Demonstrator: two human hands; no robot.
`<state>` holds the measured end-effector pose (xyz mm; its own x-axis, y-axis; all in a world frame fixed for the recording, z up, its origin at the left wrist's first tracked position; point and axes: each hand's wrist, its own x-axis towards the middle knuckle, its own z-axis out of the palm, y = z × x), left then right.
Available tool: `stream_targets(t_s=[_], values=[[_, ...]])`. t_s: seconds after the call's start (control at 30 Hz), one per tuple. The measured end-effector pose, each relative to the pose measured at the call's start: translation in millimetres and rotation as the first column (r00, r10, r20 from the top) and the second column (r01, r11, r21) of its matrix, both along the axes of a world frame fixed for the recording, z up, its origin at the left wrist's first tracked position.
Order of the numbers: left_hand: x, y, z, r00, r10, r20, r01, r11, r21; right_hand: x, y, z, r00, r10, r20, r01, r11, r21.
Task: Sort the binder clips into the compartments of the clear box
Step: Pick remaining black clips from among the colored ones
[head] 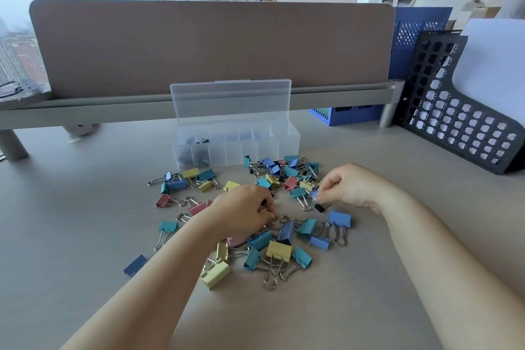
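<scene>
Several coloured binder clips [279, 250] lie scattered on the desk in front of the clear box [289, 140]. The box stands open with its lid up, and small dark clips sit in its two left compartments [200, 150]. My left hand [244, 213] reaches into the middle of the pile, its curled fingers pinching a small black clip. My right hand [343, 186] hovers over the right side of the pile and pinches a small blue clip [314, 194] between thumb and fingers. A small black clip [319, 207] lies just below it.
A beige desk divider [213, 45] runs behind the box. A dark perforated file rack [460, 111] stands at the right, with a blue basket [349, 115] behind it. A person sits beyond the divider. A lone dark blue clip [135, 264] lies at the left.
</scene>
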<state>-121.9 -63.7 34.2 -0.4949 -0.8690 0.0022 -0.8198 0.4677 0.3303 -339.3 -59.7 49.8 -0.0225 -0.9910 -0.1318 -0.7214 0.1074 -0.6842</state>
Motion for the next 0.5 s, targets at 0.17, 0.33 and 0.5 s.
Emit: stream_targets(t_s=[0.17,0.33,0.5], values=[[-5,-1,1,0.891,0.129,-0.436,-0.062,0.984,0.166,-6,3,2,0.989,0.044,-0.138,-0.041,0.999,0.028],[1,-1,9,0.519,0.476,-0.710,0.136,0.774,0.618,1,0,-3,0.967,0.102,-0.235,-0.096,0.995,0.040],[3,-5,9,0.170,0.703,-0.690,0.376,0.601,0.705,6,-6,-8,0.938,0.128,-0.322,-0.115,0.992,0.057]])
